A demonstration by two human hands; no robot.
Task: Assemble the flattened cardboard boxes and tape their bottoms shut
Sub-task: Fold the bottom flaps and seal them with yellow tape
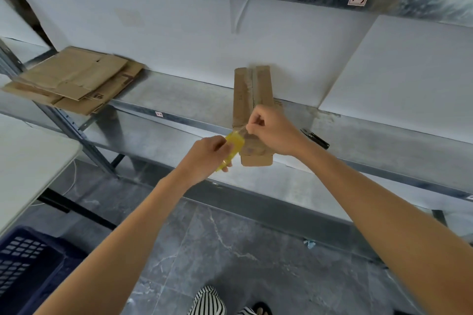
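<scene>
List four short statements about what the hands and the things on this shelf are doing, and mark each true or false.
1. The left hand holds the yellow tape roll. True.
2. The right hand lies flat on the shelf. False: it pinches the tape strip over the near end of the cardboard box.
3. The flattened boxes are stacked on the shelf, to the left of the cardboard box. True.
4. The black tool lies on top of the flattened boxes. False: it lies on the shelf, to the right of the cardboard box.
</scene>
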